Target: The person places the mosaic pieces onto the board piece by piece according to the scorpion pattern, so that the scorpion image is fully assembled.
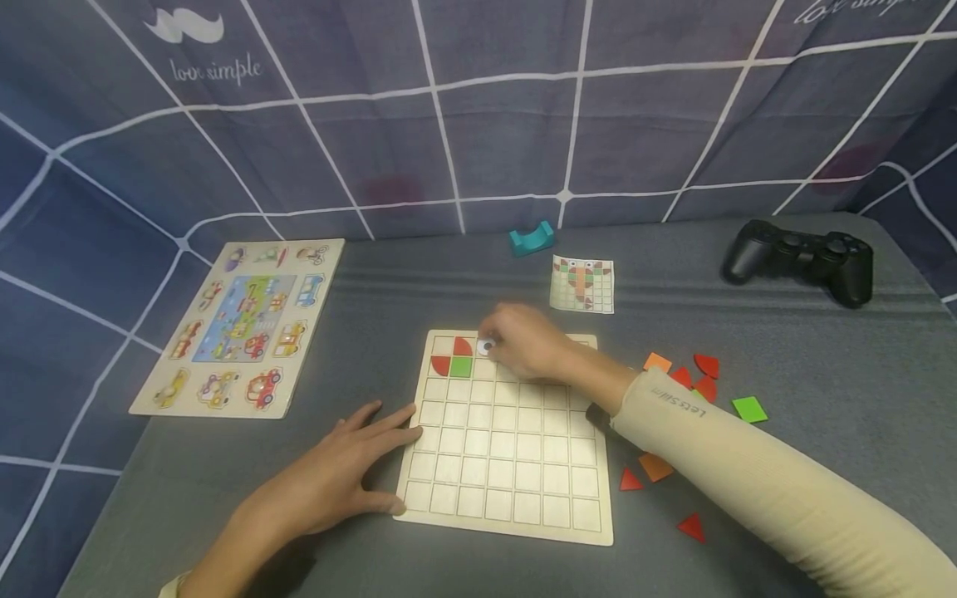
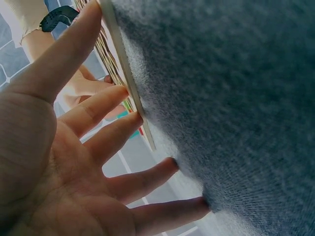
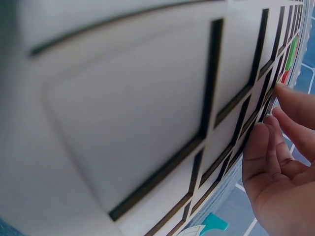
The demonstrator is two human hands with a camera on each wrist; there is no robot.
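Note:
A pale wooden grid board (image 1: 503, 531) lies on the grey table. My right hand (image 1: 527, 342) reaches over its top edge and pinches a white eye tile (image 1: 485, 346) with a black dot, at a top-row square; in the right wrist view the fingers (image 3: 283, 169) mostly hide that tile. Left of it, two red quarter-round pieces (image 1: 441, 365) and a green square (image 1: 460, 366) sit in the grid's corner. My left hand (image 1: 329, 473) lies spread beside the board, its thumb and fingertips at the left edge; the left wrist view shows the palm (image 2: 74, 182) with nothing held.
Loose red, orange and green pieces (image 1: 749, 409) lie right of the board, some below my right sleeve. Behind the board are a pattern card (image 1: 581, 284) and a teal curved piece (image 1: 532, 239). A black game controller (image 1: 800, 259) lies far right, a picture puzzle (image 1: 247, 332) at left.

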